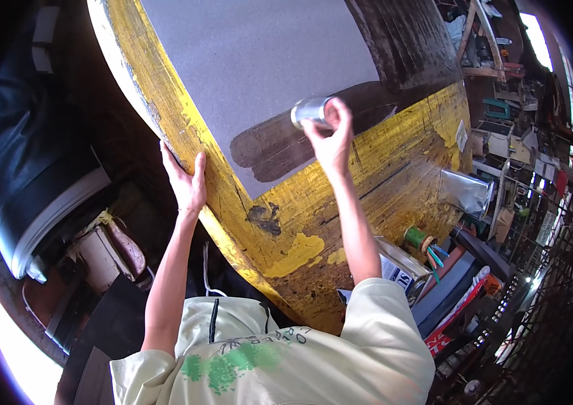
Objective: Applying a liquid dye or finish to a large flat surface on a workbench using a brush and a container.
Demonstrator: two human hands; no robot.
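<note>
My right hand [331, 150] grips a small silver can [309, 112] between thumb and fingers. The can lies tipped on its side over a grey sheet [259, 61]; whether it touches the sheet I cannot tell. Beneath and around it, a dark brown wet-looking smear [273, 147] covers the sheet's near part, and more dark coating [415, 47] spreads along the right side. The sheet lies on a worn yellow table [286, 202]. Against the table's left edge, my left hand [188, 183] rests with fingers stretched out and thumb apart, holding nothing.
A shiny silver packet [465, 192] sits at the table's right end. Nearer me are a rectangular tin [404, 268] and a green cylinder [419, 237]. Cluttered shelves [502, 142] line the right. A black cover [30, 162] drapes something bulky at the left.
</note>
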